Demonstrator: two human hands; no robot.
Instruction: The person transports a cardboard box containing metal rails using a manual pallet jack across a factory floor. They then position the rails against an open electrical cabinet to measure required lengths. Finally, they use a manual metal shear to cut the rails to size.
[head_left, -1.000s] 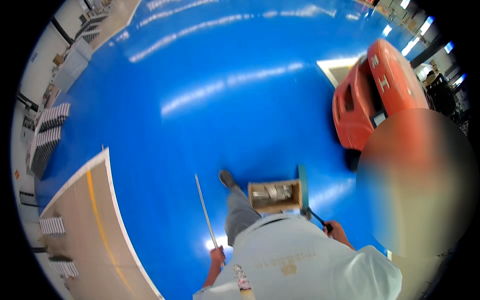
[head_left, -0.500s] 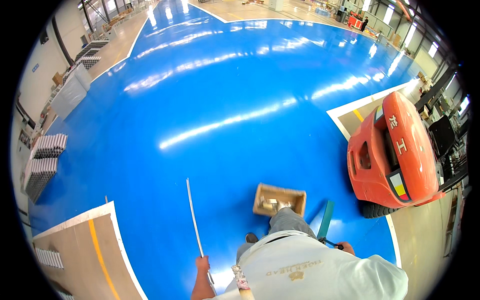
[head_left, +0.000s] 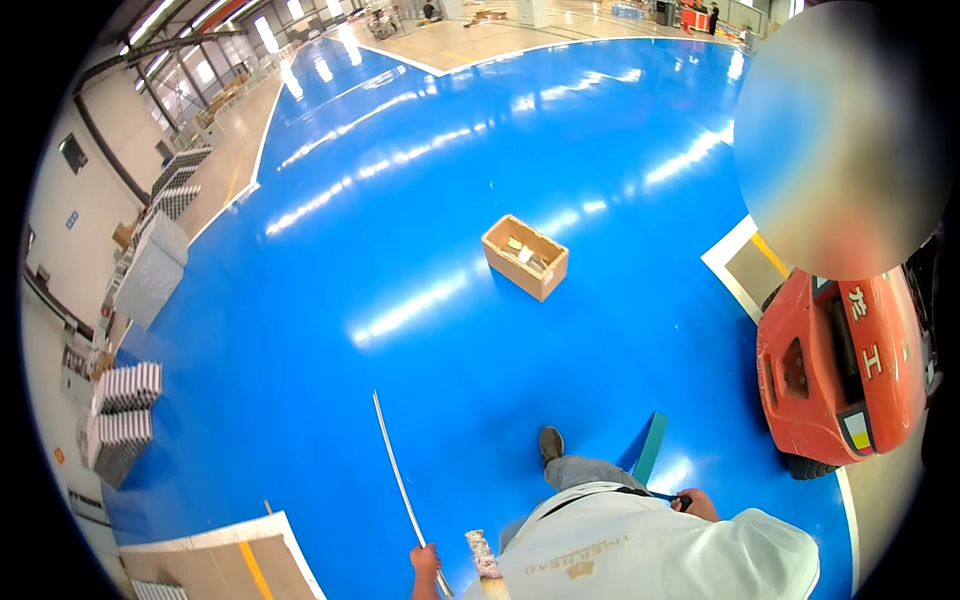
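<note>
Two grips closed | my left hand (head_left: 425,560) on silvery rod (head_left: 399,478), right hand (head_left: 702,504) on black handle (head_left: 684,503) | cardboard box (head_left: 520,275), lately at my leg (head_left: 592,471), now ahead beyond reach

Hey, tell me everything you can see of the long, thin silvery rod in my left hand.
The long, thin silvery rod is pale with a slight sheen, so it may be metal. It looks nearly straight; this lens bends edges. Your left hand grips it low in the picture; from there it slants forward and a little left over the glossy blue floor. Its far end is bare, and I can't tell whether it touches the floor. Behind the hand, it runs toward the lower edge.
</note>
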